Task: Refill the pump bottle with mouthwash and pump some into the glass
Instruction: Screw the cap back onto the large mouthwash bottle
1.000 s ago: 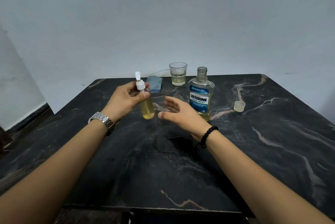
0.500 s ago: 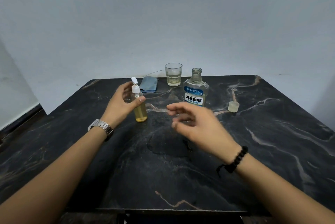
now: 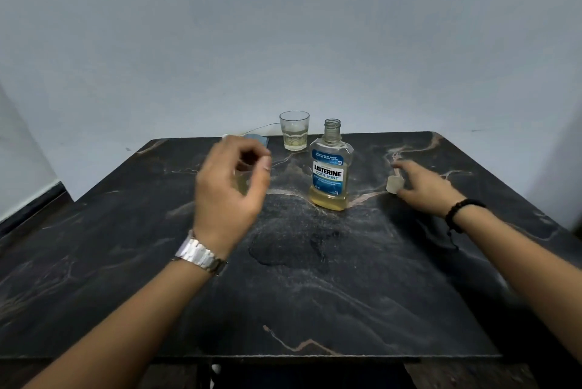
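The pump bottle (image 3: 242,182) is mostly hidden behind the loosely curled, empty left hand (image 3: 233,187) at frame centre-left; its axis cannot be told. The uncapped mouthwash bottle (image 3: 330,173) stands upright, neck up, at centre. The cap (image 3: 394,184) is touched by the right hand (image 3: 423,188). The glass (image 3: 294,131) stands behind on the worktop (image 3: 283,278).
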